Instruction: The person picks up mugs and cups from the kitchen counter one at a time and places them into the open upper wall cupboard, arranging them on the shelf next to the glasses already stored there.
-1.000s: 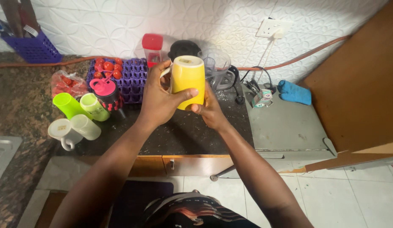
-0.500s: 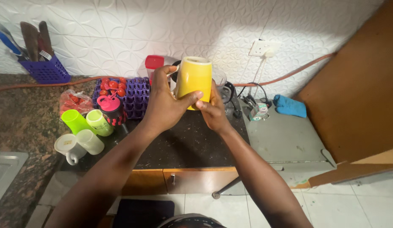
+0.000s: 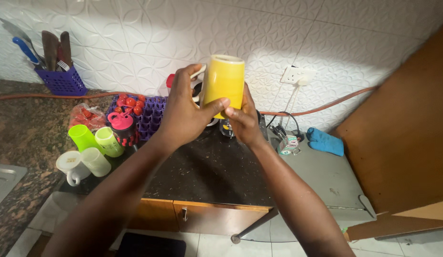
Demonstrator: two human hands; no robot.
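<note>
Yellow mug, likely light, rigid and smooth: left hand wraps its side; right hand fingers pinch the lower edge.

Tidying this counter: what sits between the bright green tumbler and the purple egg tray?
In the head view, a dark bottle with a pink lid stands between the bright green tumbler and purple egg tray.

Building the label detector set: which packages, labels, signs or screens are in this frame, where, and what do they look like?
Clear plastic bag: on the counter left of the purple tray, crumpled, with red contents.
Small printed container: on the grey surface right of the hands, pale with a red and green label; too small to tell its kind.
Purple egg tray: against the wall, moulded, red tomatoes on it.
No signs or screens in view.
</note>
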